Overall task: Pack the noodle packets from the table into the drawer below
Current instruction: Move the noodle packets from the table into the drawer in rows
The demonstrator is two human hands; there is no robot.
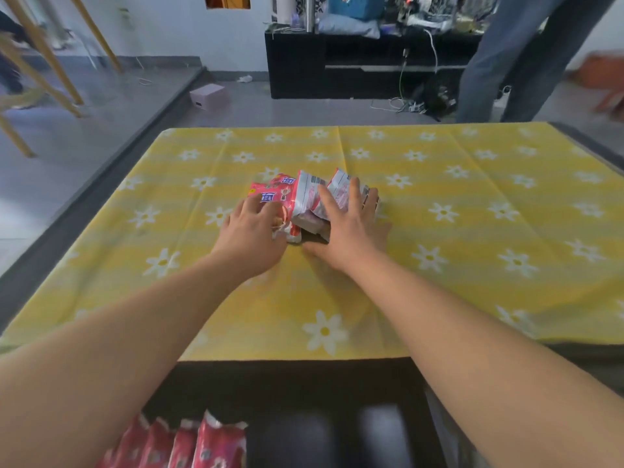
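Noodle packets (305, 201) sit bunched at mid-worktop, a small cluster of red-and-white wrappers leaning against each other; exact count hard to tell, at least three. Leftmost packet (275, 194) lies face up showing red print, the others are tilted on edge with white backs and a barcode showing. Left hand (251, 236) is on the leftmost packet, fingers (266, 207) curled down over its near edge, touching the wrapper; whether it is actually gripped cannot be told. Right hand (351, 224) lies over the right side of the cluster, fingers (354, 190) spread flat across the tilted packets, thumb stretched out low along the near side toward the left hand. Both forearms reach in from the bottom corners. Worktop (472, 265) wears a yellow cloth with white daisies, bare around the cluster. Below the near edge, drawer (337, 393) stands open, dark inside, with a row of red packets (189, 444) standing upright at its left side, partly hidden by the left forearm. Beyond the worktop: grey floor, black cabinet (354, 65) with clutter on top, small pink box (207, 96) on the floor, a standing person's legs (506, 62) at upper right.
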